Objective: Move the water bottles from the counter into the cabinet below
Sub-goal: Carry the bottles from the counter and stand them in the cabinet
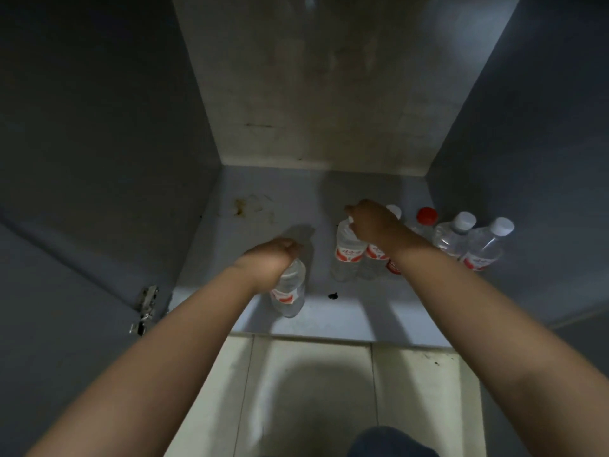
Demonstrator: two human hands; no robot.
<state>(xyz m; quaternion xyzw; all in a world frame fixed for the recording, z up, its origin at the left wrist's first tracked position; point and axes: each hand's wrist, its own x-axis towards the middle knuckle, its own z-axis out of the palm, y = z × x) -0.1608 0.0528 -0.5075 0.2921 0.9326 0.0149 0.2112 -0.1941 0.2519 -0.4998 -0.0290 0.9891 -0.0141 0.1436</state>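
I look down into an open cabinet with a pale floor (270, 206). My left hand (270, 260) grips the top of a clear water bottle (290, 291) with a red-and-white label, standing near the cabinet's front edge. My right hand (372, 222) is closed over the cap of a second labelled bottle (346, 255) further in. Beside it, partly hidden by my right forearm, stands a third bottle (375, 258). To the right stand a red-capped bottle (426, 216) and two white-capped bottles (453, 235) (486, 249) in a row.
Dark grey side walls (115, 143) close in the cabinet, with a light back panel (313, 94). A metal door hinge (145, 308) sits at the lower left. A brownish stain (240, 207) marks the rear floor. Pale floor tiles (296, 390) lie in front.
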